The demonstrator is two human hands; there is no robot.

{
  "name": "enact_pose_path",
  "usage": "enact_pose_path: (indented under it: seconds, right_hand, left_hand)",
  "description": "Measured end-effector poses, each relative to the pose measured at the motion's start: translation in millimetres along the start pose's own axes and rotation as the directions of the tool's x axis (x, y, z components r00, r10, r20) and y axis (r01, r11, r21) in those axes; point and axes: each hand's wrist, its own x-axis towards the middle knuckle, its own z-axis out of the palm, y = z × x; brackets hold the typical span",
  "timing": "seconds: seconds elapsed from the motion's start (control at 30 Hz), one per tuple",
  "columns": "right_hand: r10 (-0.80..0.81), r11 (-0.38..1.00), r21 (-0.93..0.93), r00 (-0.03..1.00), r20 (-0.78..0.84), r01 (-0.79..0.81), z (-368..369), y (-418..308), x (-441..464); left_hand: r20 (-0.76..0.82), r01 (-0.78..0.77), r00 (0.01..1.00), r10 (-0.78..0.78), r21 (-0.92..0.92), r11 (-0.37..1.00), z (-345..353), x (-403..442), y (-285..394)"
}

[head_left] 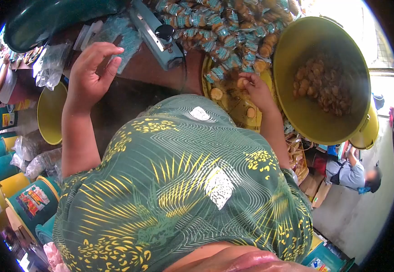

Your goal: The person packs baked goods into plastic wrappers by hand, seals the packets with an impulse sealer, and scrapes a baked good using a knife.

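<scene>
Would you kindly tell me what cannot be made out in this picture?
Head view: part of the round biscuit, covered by the right hand holding it.
Head view: the floor of the deep yellow tub beneath the loose biscuits heaped there.
Head view: the upper part of the dark green basin, cut off by the top edge.
Head view: the print on the biscuit packets, too small to read.

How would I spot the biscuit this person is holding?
Find the big yellow tub at the right. Just left of it, the person's right hand has a round golden biscuit at its fingertips. Nearby biscuits lie loose or in clear wrappers; only this one is held.
</scene>
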Motion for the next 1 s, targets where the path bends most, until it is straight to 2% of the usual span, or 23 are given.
enact_pose_path:
  seconds: [0.03, 0.07, 0.1, 0.2, 0.3, 0.4, 0.43, 0.47, 0.5, 0.6, 0.7, 0.8, 0.83, 0.87, 0.9, 1.0]
  right_hand:
    - [0.051, 0.961, 0.268, 0.996, 0.075, -0.069, -5, 0, -3]
    - [0.077, 0.847, 0.510, 0.984, 0.160, -0.149, -9, -2, -7]
    - [0.078, 0.669, 0.704, 0.965, 0.251, -0.237, -13, -3, -11]
    - [-0.016, 0.481, 0.849, 0.966, 0.257, -0.218, -17, 5, -20]
    - [-0.075, 0.356, 0.911, 0.966, 0.249, -0.208, -16, -1, -25]
    - [0.122, 0.587, 0.776, 0.973, 0.198, -0.232, -13, 14, -23]
    - [0.112, 0.815, 0.561, 0.989, 0.093, -0.145, -8, 28, -17]
    - [0.070, 0.957, 0.281, 0.998, -0.006, -0.065, 1, 44, -8]
    - [0.000, 0.999, -0.033, 0.996, -0.087, -0.003, 7, 45, -4]
    - [-0.162, 0.926, -0.362, 0.977, -0.140, 0.102, 25, 46, 1]
    - [-0.198, 0.833, -0.524, 0.980, 0.022, 0.180, 30, 41, -1]
    - [-0.022, 0.922, -0.382, 0.995, 0.097, 0.057, 19, 25, -13]
    - [0.057, 0.998, -0.040, 0.995, 0.079, -0.054, 16, 27, -13]
    - [0.136, 0.939, 0.307, 0.987, 0.087, -0.156, 11, 29, -12]
    - [0.205, 0.754, 0.613, 0.971, 0.121, -0.236, 6, 30, -12]
    - [-0.019, 0.275, 0.948, 0.985, 0.173, -0.161, -9, 26, -16]
  left_hand:
    - [0.002, -0.011, 1.000, 0.011, -0.001, 1.000, 0, 1, 0]
    - [0.003, -0.021, 1.000, 0.021, -0.002, 1.000, 1, 2, -1]
    - [0.004, -0.030, 1.000, 0.030, -0.003, 1.000, 1, 2, -2]
    - [0.038, -0.006, 0.999, 0.006, -0.008, 1.000, 1, 2, 2]
    - [0.061, 0.015, 0.998, -0.015, -0.011, 1.000, 2, 3, 2]
    - [0.067, 0.004, 0.998, -0.003, -0.011, 1.000, 3, 3, 1]
    - [0.069, 0.003, 0.998, -0.002, -0.015, 1.000, 3, 3, 1]
    - [0.072, 0.001, 0.997, 0.000, -0.020, 1.000, 4, 4, 0]
    - [0.076, 0.000, 0.997, 0.002, -0.026, 1.000, 4, 4, 0]
    - [0.046, 0.000, 0.999, 0.003, -0.061, 0.998, 10, 4, 0]
    - [0.049, -0.001, 0.999, 0.004, -0.054, 0.999, 8, 3, 2]
    - [0.066, 0.059, 0.996, -0.056, -0.031, 0.998, 4, -1, 2]
    - [0.074, 0.110, 0.992, -0.105, -0.052, 0.993, 4, -3, 1]
    - [0.082, 0.160, 0.985, -0.154, -0.075, 0.984, 4, -5, 0]
    - [0.090, 0.211, 0.975, -0.203, -0.096, 0.973, 5, -7, -1]
    - [0.109, 0.078, 0.992, -0.070, -0.064, 0.995, 8, -7, -6]
